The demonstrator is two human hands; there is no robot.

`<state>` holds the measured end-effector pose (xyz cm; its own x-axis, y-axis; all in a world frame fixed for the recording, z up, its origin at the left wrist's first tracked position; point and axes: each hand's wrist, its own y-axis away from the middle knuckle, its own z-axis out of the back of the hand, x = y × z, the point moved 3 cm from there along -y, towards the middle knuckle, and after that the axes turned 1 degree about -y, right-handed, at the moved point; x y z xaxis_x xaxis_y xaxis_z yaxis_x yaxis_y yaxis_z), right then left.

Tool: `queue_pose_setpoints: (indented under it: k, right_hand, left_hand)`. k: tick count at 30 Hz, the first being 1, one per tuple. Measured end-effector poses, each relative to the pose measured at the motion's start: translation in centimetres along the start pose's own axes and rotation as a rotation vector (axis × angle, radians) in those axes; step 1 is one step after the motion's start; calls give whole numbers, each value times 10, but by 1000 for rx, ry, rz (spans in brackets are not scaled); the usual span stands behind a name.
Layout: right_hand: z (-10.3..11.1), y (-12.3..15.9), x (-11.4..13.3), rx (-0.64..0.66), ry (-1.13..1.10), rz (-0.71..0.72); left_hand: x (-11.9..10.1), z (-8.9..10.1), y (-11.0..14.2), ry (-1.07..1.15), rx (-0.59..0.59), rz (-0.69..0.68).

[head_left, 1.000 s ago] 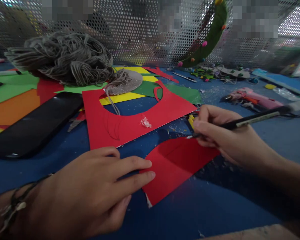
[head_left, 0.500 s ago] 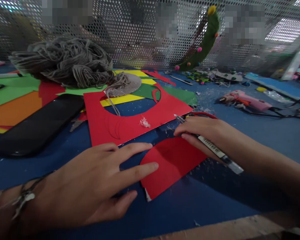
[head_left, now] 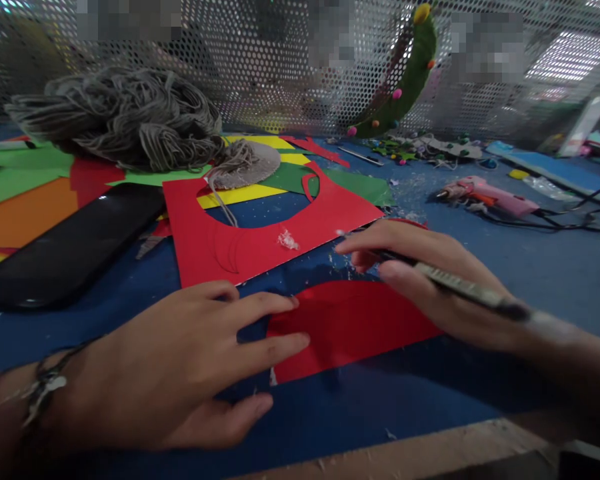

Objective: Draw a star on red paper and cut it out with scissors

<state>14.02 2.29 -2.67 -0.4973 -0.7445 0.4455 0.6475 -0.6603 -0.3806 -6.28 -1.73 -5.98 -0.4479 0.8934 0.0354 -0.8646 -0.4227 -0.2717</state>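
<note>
A red piece of card point(head_left: 350, 327) with a curved upper edge and a straight lower edge lies on the blue table. My left hand point(head_left: 180, 367) has its fingers spread, two fingertips resting on the card's left end. Over the card's right end, my right hand point(head_left: 420, 280) grips a pen point(head_left: 460, 287), slanted and blurred by motion. Its tip points left, above the table. Behind both hands lies a larger red sheet point(head_left: 260, 250) with a round cut-out, faint curved lines drawn at its left and a small white tuft on it.
A black phone point(head_left: 75, 247) lies at left on coloured paper. Behind it sits a heap of grey yarn point(head_left: 125, 120), with a yarn-wrapped disc point(head_left: 255, 167) beside it. A pink glue gun point(head_left: 500, 197) with its cord lies at right. A perforated metal screen point(head_left: 265, 73) stands behind.
The curved red card has turned so its straight edge lies more level. My right hand has shifted slightly right, and the pen has tipped flatter. My left hand keeps nearly the same place.
</note>
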Motion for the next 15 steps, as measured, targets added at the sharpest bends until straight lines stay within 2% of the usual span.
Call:
queue_pose_setpoints:
  k: [2,4,7,15]
  right_hand:
    - [0,-1,3,11,-144,-17]
    - [-4,-2,2,70,-253,-100]
    - [-10,-2,-3,104,-312,-222]
    - [-13,1,-13,12,-356,-320]
  left_hand:
    - [0,0,1,9,0,5]
    - [0,1,1,7,8,6]
    - [-1,1,1,3,27,-4]
    - [0,2,1,-16,27,0]
